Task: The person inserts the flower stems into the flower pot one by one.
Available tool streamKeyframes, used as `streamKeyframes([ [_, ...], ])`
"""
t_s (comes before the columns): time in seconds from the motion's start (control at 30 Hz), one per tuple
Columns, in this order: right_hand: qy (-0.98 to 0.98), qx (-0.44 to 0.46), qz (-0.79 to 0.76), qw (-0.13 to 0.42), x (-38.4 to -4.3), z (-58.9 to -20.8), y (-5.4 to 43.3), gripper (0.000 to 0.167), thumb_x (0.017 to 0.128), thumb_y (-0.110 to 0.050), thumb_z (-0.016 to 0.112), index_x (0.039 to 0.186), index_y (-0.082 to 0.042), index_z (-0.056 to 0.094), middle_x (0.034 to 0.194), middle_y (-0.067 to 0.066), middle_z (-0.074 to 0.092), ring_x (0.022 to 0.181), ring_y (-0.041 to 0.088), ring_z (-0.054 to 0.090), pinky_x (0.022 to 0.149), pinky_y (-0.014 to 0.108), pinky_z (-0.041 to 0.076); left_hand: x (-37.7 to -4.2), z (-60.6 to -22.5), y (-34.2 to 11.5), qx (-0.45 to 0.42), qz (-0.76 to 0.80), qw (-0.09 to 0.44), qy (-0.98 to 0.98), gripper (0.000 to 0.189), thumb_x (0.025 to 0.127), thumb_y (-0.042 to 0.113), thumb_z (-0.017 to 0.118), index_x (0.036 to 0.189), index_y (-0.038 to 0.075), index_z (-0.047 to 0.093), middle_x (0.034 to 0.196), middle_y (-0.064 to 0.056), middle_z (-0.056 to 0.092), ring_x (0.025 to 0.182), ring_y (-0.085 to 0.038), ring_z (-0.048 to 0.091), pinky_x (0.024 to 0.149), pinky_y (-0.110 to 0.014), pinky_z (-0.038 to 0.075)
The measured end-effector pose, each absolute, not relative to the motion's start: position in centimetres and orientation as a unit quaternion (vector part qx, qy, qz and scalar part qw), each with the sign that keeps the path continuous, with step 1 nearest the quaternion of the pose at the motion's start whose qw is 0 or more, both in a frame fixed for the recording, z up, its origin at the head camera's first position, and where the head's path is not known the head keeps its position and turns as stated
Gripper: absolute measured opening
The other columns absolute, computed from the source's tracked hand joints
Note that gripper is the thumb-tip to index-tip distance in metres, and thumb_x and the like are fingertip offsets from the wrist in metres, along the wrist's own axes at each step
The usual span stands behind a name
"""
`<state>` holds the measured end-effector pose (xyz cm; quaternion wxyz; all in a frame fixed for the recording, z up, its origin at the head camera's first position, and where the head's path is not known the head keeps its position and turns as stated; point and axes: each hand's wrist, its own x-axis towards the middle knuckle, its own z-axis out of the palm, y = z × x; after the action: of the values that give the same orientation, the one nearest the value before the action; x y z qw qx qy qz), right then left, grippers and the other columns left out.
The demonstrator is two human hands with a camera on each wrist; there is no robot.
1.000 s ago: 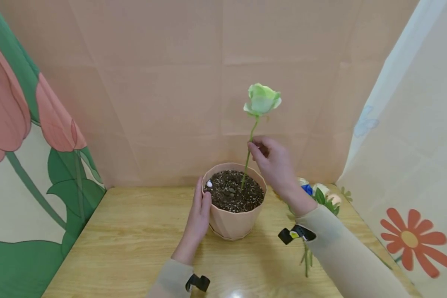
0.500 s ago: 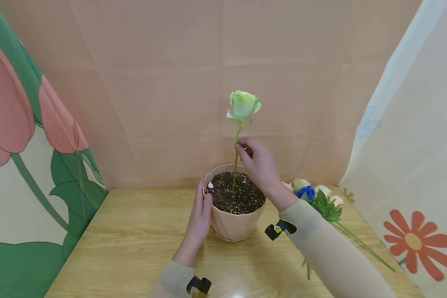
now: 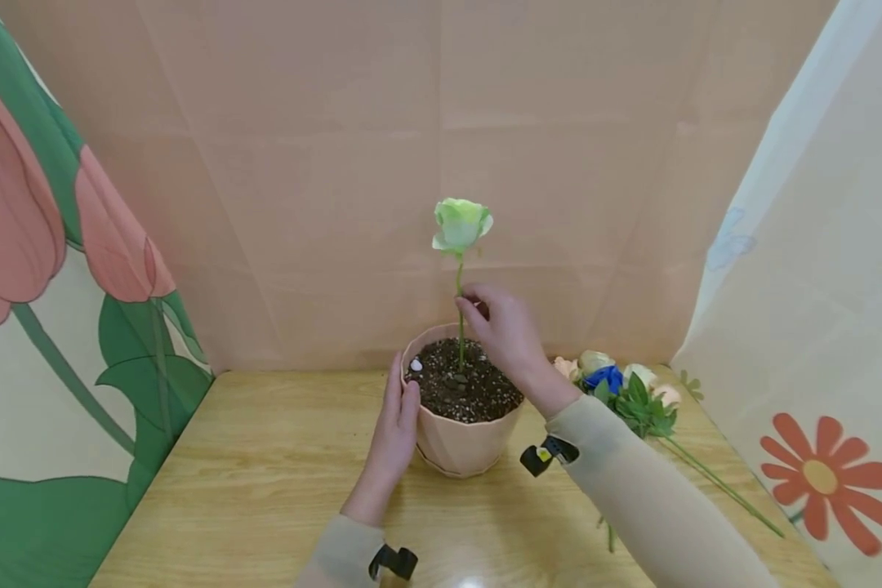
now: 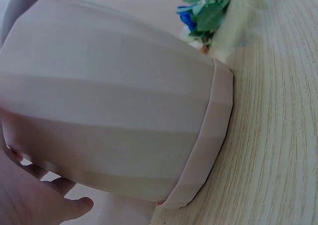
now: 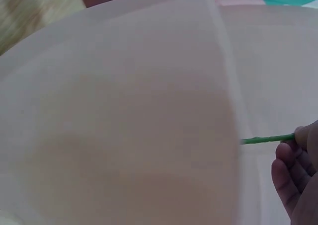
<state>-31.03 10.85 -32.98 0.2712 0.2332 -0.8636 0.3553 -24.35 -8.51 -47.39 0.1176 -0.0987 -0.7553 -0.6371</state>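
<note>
A pale green rose (image 3: 461, 224) is held nearly upright over the pot (image 3: 463, 447), its stem pinched between thumb and fingers of the right hand (image 3: 509, 331). The stem's foot is met by dark soil (image 3: 441, 396); its depth cannot be told. The left hand (image 3: 395, 420) is laid along the pot's left side, fingers extended. A wood-grain table (image 3: 265, 457) is backed by a creased pink sheet (image 3: 301, 180) and flanked by a tulip-printed sheet (image 3: 18, 196) and a pale sheet (image 3: 786, 318). Cut flowers (image 3: 635, 400) are spread right of the pot.
</note>
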Motion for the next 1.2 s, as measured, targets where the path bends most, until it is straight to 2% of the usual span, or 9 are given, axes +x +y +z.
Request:
streamKeyframes([
  [0.13,-0.870,0.225,0.352,0.262,-31.2,-33.8,10.9,0.016,0.113,-0.019,0.068,0.110,-0.008,0.079,0.094,0.005,0.077,0.075,0.019,0.068,0.066,0.039,0.057,-24.3,-47.4,-8.5,-0.103,-0.638,0.119,-0.754,0.062,0.122,0.042,0.035,0.179,0.036,0.012,0.183,-0.009,0.015,0.166,-0.039,0.019,0.131,-0.065,0.018],
  [0.4,-0.866,0.240,0.343,0.274,-31.1,-34.7,11.2,0.016,0.112,-0.017,0.069,0.102,-0.008,0.077,0.083,0.000,0.071,0.071,0.017,0.063,0.064,0.038,0.054,-24.4,-47.4,-8.4,-0.101,-0.634,0.123,-0.757,0.062,0.122,0.040,0.037,0.179,0.036,0.012,0.183,-0.006,0.016,0.166,-0.036,0.020,0.132,-0.063,0.019],
  [0.7,-0.869,0.229,0.339,0.279,-31.1,-35.6,11.5,0.015,0.112,-0.019,0.070,0.111,-0.007,0.080,0.095,0.006,0.074,0.083,0.024,0.067,0.075,0.045,0.057,-24.4,-47.3,-8.4,-0.093,-0.627,0.118,-0.765,0.063,0.122,0.042,0.037,0.179,0.038,0.011,0.183,-0.004,0.015,0.166,-0.034,0.020,0.132,-0.061,0.018],
  [0.97,-0.858,0.228,0.360,0.287,-31.3,-36.4,11.4,0.016,0.113,-0.020,0.068,0.104,-0.009,0.078,0.088,0.002,0.070,0.075,0.020,0.063,0.066,0.038,0.053,-24.4,-47.4,-8.4,-0.093,-0.627,0.118,-0.764,0.062,0.122,0.041,0.037,0.179,0.039,0.011,0.183,-0.003,0.015,0.166,-0.034,0.019,0.132,-0.061,0.018],
  [1.2,-0.848,0.230,0.377,0.295,-31.3,-37.1,11.5,0.015,0.112,-0.019,0.070,0.102,-0.009,0.078,0.090,0.002,0.073,0.082,0.019,0.067,0.069,0.039,0.055,-24.5,-47.6,-8.2,-0.102,-0.627,0.131,-0.761,0.062,0.122,0.039,0.036,0.179,0.035,0.012,0.183,-0.007,0.016,0.165,-0.037,0.021,0.132,-0.063,0.018],
])
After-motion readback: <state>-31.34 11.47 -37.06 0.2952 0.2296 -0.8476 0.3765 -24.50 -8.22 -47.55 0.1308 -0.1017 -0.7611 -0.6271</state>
